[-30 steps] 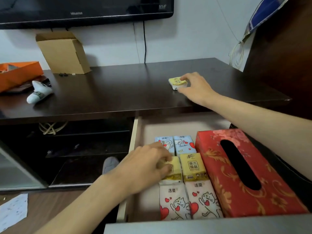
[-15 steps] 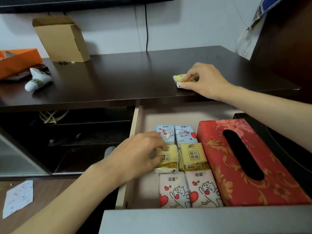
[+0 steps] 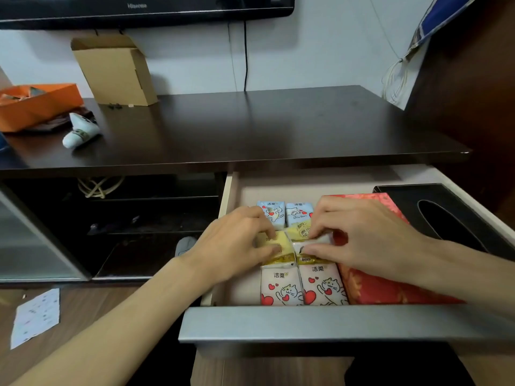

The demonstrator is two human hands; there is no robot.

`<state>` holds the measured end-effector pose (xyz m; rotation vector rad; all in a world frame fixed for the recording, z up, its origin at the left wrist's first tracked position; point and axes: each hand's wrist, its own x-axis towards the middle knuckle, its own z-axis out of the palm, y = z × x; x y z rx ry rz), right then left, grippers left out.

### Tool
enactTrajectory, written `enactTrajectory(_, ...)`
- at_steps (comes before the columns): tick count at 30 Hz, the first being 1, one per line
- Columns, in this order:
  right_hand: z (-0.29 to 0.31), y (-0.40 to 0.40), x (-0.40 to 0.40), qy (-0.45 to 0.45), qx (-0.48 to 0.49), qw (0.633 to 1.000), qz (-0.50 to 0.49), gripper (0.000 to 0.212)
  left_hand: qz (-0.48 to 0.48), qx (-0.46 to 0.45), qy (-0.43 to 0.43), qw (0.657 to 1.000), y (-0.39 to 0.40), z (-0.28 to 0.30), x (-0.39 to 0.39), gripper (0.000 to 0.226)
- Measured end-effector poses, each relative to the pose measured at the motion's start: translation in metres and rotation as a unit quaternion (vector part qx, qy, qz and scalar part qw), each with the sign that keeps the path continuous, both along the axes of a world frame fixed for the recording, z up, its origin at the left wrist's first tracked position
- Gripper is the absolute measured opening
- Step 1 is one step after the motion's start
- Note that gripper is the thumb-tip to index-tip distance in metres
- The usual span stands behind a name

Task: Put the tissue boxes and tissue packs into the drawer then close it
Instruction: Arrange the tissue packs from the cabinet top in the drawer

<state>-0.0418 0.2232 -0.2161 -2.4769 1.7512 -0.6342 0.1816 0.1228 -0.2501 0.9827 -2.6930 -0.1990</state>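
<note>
Dark counter (image 3: 250, 129) spans the scene, w/ the drawer (image 3: 334, 321) pulled open below its front edge. Inside the drawer: red tissue box (image 3: 376, 288) partly hidden under the right hand (image 3: 362, 238); black tissue box (image 3: 446, 213) beyond it, cut off at frame edge. Left of the red box lie rows of tissue packs (image 3: 301, 285). Right hand pinches a small pack (image 3: 312, 242), mostly covered. Left hand (image 3: 237, 246) fingers curled onto a yellow pack (image 3: 281, 246). Bare drawer floor left of packs.

Glossy plastic tissue packs (image 3: 303, 285), matt grey drawer front (image 3: 334, 323), dark wood-look tabletop (image 3: 250, 126).
</note>
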Motion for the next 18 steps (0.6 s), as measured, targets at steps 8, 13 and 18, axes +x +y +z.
enactTrajectory(8, 0.001, -0.019, 0.023, -0.02, -0.064, 0.998, -0.02, 0.032, 0.086, -0.058, 0.068, 0.992, -0.004, 0.007, 0.014, 0.022)
enactTrajectory(13, -0.012, -0.035, 0.039, 0.018, -0.018, 0.999, -0.029, 0.033, 0.144, -0.045, 0.089, 0.984, -0.006, 0.009, 0.023, 0.022)
enactTrajectory(18, -0.022, -0.032, 0.039, 0.059, 0.045, 0.997, -0.007, 0.03, 0.144, -0.02, 0.077, 0.986, -0.002, 0.007, 0.024, 0.023)
